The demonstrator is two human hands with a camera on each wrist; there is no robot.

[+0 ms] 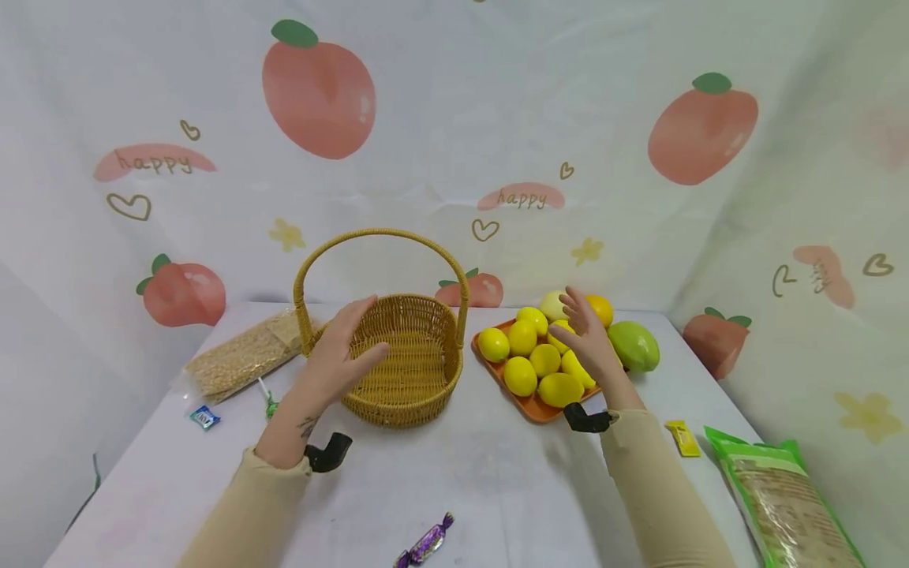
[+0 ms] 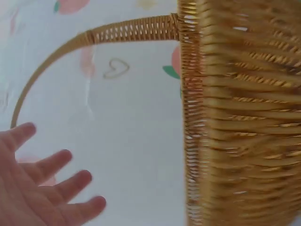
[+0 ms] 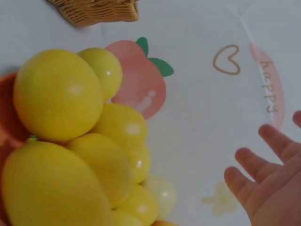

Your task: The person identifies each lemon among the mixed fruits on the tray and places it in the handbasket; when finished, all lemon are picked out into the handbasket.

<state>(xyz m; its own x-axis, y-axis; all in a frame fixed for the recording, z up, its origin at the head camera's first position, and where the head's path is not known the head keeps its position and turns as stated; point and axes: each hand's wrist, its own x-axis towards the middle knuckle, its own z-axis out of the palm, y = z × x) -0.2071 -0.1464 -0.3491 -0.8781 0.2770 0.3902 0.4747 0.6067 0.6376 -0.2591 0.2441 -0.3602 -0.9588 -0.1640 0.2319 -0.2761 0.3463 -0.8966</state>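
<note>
A wicker basket (image 1: 401,371) with a tall arched handle stands in the middle of the table, with nothing inside. Over its left side hovers my left hand (image 1: 337,359), fingers extended and thumb apart; the left wrist view shows these fingers (image 2: 70,188) beside the wicker, holding nothing. To the right, an orange tray (image 1: 537,410) bears several yellow lemons (image 1: 521,376). My right hand (image 1: 589,335) is raised above the tray's right part, fingers spread and empty, hiding some fruit. Behind and beside it lie a green mango-like fruit (image 1: 634,346), an orange (image 1: 600,309) and a pale round fruit (image 1: 553,305).
At the left lie a clear bag of grains (image 1: 245,359), a blue wrapped candy (image 1: 205,417) and a green lollipop (image 1: 271,406). A purple wrapped candy (image 1: 426,544) lies at the front. On the right are a yellow packet (image 1: 683,439) and a green-edged bag (image 1: 788,505).
</note>
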